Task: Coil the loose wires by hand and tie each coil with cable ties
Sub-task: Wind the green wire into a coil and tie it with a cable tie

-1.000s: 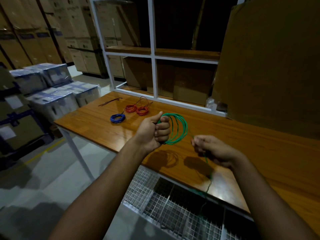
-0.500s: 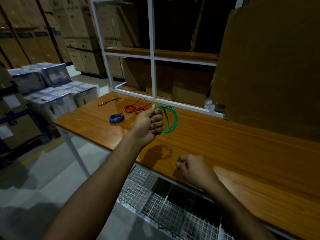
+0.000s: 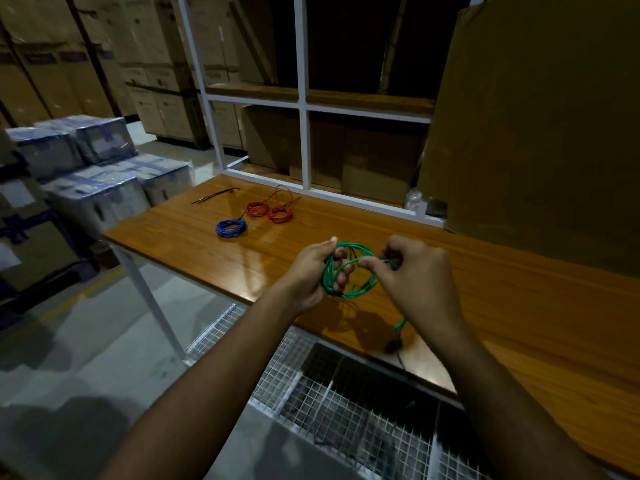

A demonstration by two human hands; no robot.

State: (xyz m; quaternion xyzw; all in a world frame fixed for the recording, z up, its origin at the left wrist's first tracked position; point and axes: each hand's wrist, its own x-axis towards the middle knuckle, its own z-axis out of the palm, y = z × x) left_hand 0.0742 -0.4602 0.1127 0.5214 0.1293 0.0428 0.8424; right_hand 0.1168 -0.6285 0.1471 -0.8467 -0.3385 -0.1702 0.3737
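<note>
A green wire coil (image 3: pixel 349 271) hangs just above the wooden table (image 3: pixel 519 306). My left hand (image 3: pixel 313 271) grips its left side, fingers through the loops. At the coil's right side my right hand (image 3: pixel 415 275) pinches the same green wire. A loose green tail (image 3: pixel 399 324) drops below my right hand toward the table's front edge. Farther back lie a blue coil (image 3: pixel 231 227) and two red coils (image 3: pixel 269 211). Black cable ties (image 3: pixel 214 196) rest near the table's back left corner.
A white shelf frame (image 3: pixel 304 133) with cardboard stands behind the table. A big cardboard sheet (image 3: pixel 536 116) leans at the right. Wrapped boxes (image 3: pixel 93 178) sit on the floor at the left. A wire mesh rack (image 3: pixel 346 410) lies under the table's front edge.
My right hand has come up from the table's front edge to the coil, laying more green wire onto it. My left hand has lowered the coil toward me.
</note>
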